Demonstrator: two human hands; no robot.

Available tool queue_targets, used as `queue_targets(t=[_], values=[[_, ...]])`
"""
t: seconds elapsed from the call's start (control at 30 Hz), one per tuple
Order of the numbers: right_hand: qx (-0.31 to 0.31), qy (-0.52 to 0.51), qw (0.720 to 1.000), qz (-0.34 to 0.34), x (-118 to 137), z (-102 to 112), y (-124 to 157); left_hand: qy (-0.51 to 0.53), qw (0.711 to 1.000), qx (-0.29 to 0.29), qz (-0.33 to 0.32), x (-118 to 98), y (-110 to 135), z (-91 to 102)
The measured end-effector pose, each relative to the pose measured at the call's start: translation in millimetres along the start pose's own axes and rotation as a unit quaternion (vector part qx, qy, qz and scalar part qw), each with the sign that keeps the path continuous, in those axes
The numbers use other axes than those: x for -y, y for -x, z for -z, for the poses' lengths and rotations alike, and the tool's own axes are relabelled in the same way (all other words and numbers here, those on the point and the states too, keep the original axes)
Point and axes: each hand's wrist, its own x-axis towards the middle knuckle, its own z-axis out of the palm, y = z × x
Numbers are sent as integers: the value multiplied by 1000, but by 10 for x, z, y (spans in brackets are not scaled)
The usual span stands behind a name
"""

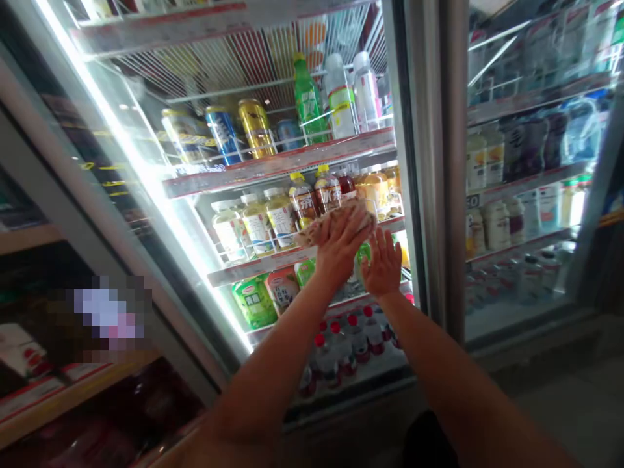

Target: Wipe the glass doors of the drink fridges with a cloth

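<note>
Close to us, two bare arms (273, 370) run off the bottom edge. Farther on, the left hand (341, 237) lies flat on a cloth (309, 233) at the front of a fridge (433, 162), hiding its middle; its fingers are straight, not clenched. Just beside it, the right hand (383, 263) is open; I can't tell if it touches anything. Behind, the arms partly hide red-capped bottles (344, 348).

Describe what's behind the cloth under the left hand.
Two yellow-capped bottles show above the cloth; their lower parts, and anything directly behind the cloth and left hand, are covered.
</note>
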Motion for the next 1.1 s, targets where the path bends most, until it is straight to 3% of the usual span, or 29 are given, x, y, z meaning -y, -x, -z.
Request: queue_targets(t=[0.07,0.2,0.27,0.47,0.6,0.67,0.87,1.03,1.1], values=[[2,-4,1000,-4,-1,-1,4,-2,1000,6,-5,32,19,22],[14,19,1000,2,-3,16,4,-34,991,-52,117,213,66,157],[13,29,999,3,-6,21,5,-54,985,-65,148,275,175,208],[-2,24,1000,7,-21,13,11,-41,998,5,46,414,536,326],[0,19,1000,8,-39,6,16,-58,978,-61,188,646,587,515],[-3,20,1000,10,-44,5,18,-72,967,-79,230,705,698,563],[-5,41,999,9,-44,10,24,-86,989,-8,116,726,1154,636],[-1,41,999,13,-58,8,34,-72,959,-48,271,867,1218,828],[-3,35,999,14,-62,5,38,-75,952,-54,293,853,1326,826]])
